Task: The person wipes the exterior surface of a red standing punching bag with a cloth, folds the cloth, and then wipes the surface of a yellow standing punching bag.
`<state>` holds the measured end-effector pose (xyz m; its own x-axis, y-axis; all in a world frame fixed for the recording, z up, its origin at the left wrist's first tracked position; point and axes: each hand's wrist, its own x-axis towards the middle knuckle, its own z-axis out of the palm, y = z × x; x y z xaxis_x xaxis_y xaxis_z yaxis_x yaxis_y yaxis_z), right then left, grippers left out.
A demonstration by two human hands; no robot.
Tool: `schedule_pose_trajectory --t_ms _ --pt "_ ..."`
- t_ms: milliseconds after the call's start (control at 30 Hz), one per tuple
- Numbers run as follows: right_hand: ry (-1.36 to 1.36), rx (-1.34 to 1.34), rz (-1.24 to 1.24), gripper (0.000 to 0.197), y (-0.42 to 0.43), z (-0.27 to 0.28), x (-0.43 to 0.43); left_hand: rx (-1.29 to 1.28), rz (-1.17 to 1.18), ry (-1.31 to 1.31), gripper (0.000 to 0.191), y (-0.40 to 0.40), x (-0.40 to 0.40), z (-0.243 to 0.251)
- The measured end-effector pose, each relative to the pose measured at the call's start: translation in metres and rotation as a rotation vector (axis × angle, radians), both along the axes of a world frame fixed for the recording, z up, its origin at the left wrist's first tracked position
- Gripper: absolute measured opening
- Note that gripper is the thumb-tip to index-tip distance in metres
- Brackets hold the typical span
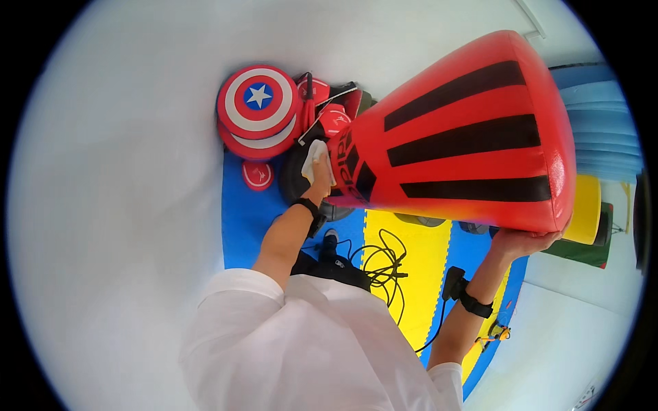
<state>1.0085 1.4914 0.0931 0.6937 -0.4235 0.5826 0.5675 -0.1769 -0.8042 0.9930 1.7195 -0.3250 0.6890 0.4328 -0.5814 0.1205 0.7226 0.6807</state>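
A large red freestanding punching bag (465, 108) with black stripes and Adidas lettering fills the upper right. Its narrow end is by a black rounded base (293, 174); whether the bag is upright or tilted I cannot tell. My left hand (322, 177) holds a white cloth (314, 156) at the narrow end, beside the lettering. At the wide end, my right hand (529, 241) grips the lower edge, its fingers partly hidden behind the bag. Each wrist wears a black strap with a small device.
Round red-white-blue star shields (259, 97) and red strike pads (334, 120) lean by the white wall. A coiled black cable (385, 262) lies on blue and yellow foam mats (416, 236) near my foot (330, 244). Blue (591, 123) and yellow padded items (586, 208) stand at right.
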Motion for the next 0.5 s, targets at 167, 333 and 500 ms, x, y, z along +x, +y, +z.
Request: schedule_pose_trajectory --t_ms 167,333,500 --pt "0.021 0.020 0.031 0.050 -0.007 -0.005 -0.004 0.362 0.172 -0.224 0.046 -0.019 -0.001 0.126" --pt "0.022 0.039 -0.020 0.051 -0.003 0.006 -0.002 0.827 0.066 -0.614 0.050 -0.055 -0.021 0.283" --pt "-0.004 0.002 0.004 0.052 0.000 0.002 -0.011 1.388 0.102 -0.679 0.062 -0.111 -0.054 0.322"
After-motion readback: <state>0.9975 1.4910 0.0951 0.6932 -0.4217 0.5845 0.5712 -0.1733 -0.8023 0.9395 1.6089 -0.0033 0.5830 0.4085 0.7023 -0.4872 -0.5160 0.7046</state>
